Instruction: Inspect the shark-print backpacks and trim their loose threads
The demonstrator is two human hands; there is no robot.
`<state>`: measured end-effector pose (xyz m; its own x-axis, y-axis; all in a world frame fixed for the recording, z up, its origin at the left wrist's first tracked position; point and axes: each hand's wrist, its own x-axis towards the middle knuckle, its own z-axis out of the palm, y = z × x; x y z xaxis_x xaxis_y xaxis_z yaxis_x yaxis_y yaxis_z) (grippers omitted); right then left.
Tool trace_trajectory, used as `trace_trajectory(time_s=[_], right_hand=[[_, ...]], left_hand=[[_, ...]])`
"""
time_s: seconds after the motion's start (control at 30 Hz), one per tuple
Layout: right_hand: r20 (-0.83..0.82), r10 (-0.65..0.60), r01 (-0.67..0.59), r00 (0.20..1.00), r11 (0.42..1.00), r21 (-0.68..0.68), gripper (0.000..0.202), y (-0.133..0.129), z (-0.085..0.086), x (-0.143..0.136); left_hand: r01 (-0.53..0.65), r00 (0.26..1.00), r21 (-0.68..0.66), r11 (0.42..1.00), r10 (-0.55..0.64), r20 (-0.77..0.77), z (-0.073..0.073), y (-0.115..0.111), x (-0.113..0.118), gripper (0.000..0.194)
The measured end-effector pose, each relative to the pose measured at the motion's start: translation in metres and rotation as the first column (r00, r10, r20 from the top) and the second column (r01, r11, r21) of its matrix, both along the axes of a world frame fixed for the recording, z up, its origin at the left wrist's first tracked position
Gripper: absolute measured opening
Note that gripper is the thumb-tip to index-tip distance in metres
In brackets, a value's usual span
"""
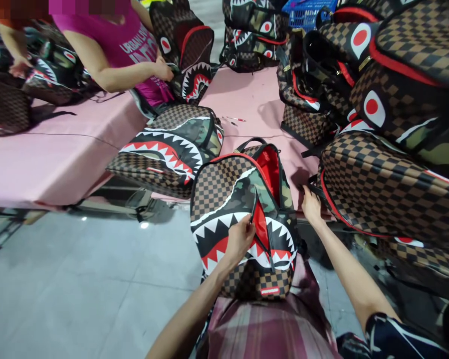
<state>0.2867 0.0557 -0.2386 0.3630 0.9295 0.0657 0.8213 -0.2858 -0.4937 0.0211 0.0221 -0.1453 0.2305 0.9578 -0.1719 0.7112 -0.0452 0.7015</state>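
Note:
A backpack in brown-black check and camouflage, with a printed shark mouth, leans upright on my lap against the table edge. Its red-lined top opening gapes, and the zipped front pocket shows red lining. My left hand is closed on the edge of that front pocket. To the right of the backpack, my right hand is at the table edge beside a black strap. Its fingers look loosely extended, with nothing clearly visible in them; the fingertips are partly in shadow.
Another shark backpack lies on the pink table, left of mine. A large pile of backpacks rises on the right. Pens lie mid-table. Across it, a person in a magenta shirt handles a backpack. Behind stands a blue basket.

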Motion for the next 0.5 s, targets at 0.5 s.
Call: trace_trajectory(time_s=[0.5], right_hand=[[-0.928, 0.263, -0.141, 0.265, 0.962, 0.232, 0.032, 0.002, 0.085, -0.159]], left_hand=[[0.226, 0.881, 0.238, 0.945, -0.094, -0.464, 0.039, -0.032, 0.021, 0.039]])
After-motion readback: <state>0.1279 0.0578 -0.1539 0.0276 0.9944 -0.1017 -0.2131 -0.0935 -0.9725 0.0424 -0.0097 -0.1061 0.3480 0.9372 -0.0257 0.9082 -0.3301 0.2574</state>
